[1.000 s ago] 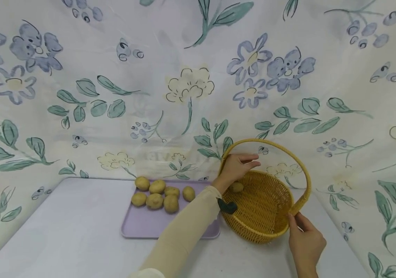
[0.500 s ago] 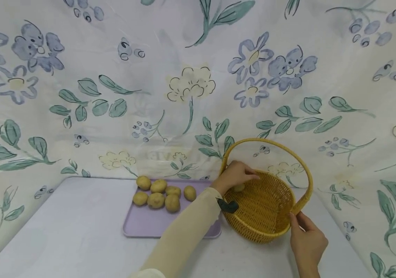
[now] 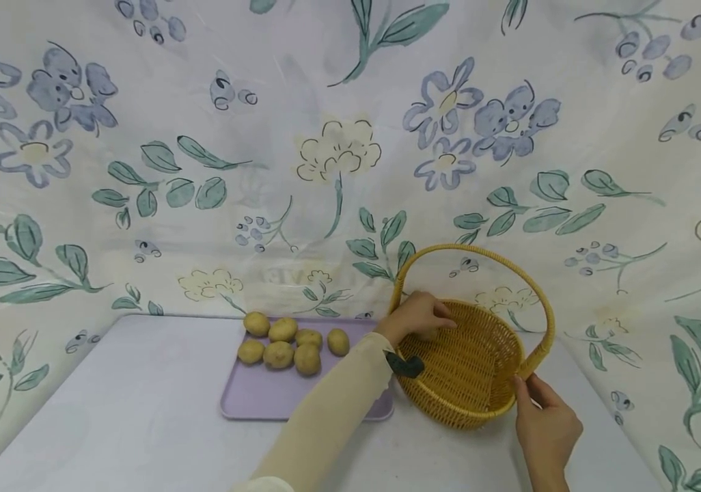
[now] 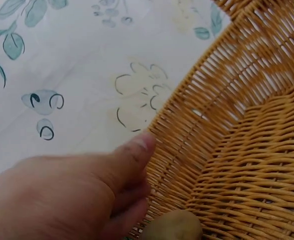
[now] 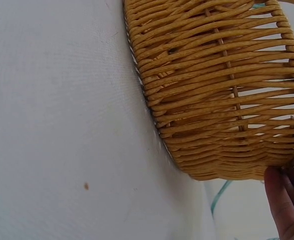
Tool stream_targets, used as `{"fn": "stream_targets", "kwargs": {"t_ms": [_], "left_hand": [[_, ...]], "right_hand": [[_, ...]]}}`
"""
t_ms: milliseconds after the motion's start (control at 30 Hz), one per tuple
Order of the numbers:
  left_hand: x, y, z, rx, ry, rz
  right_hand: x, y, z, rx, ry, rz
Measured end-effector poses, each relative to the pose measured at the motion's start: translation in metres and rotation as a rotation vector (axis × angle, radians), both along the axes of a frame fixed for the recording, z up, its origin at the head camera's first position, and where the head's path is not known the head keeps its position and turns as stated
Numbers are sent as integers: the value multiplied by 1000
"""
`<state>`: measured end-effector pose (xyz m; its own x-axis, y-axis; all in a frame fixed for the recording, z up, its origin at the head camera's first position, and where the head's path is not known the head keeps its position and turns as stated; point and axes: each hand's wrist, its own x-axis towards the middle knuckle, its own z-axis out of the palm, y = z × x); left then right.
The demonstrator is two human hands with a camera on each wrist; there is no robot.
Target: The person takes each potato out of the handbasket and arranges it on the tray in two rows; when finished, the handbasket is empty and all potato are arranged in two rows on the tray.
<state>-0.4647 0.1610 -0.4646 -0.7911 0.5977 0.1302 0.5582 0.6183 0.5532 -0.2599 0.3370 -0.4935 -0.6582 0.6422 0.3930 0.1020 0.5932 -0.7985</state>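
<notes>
A golden wicker basket (image 3: 467,369) with a tall arched handle stands on the table, at the right in the head view. My left hand (image 3: 418,316) reaches over its left side. In the left wrist view, the thumb tip of that left hand (image 4: 76,195) is right at the rim and the other fingers are curled below it. Inside the basket, a potato (image 4: 174,227) shows close beside these fingers, partly hidden by the hand in the head view. I cannot tell whether the left hand grips anything. My right hand (image 3: 547,424) pinches the basket's rim at the right, near the handle's base.
Left of the basket lies a lilac tray (image 3: 258,400) with several potatoes (image 3: 279,354) grouped at its back; my left forearm (image 3: 338,403) crosses its right part. The white table (image 3: 135,410) ends at a floral cloth backdrop (image 3: 338,205).
My left hand has come down from above the potato into the basket, its straight fingers now more curled. The right hand has kept its pinch on the rim.
</notes>
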Motion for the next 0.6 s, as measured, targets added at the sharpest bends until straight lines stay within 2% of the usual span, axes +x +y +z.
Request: {"fn": "stream_targets", "kwargs": {"t_ms": [133, 300, 533, 600], "left_hand": [[-1, 1, 1, 25, -16, -1], [1, 1, -1, -11, 52, 33], [6, -1, 0, -110, 152, 67], [7, 0, 0, -112, 167, 75]], "right_hand": [[-1, 0, 0, 5, -13, -7], [0, -1, -2, -5, -11, -10], [-2, -2, -1, -3, -24, -20], [-2, -1, 0, -10, -24, -15]]}}
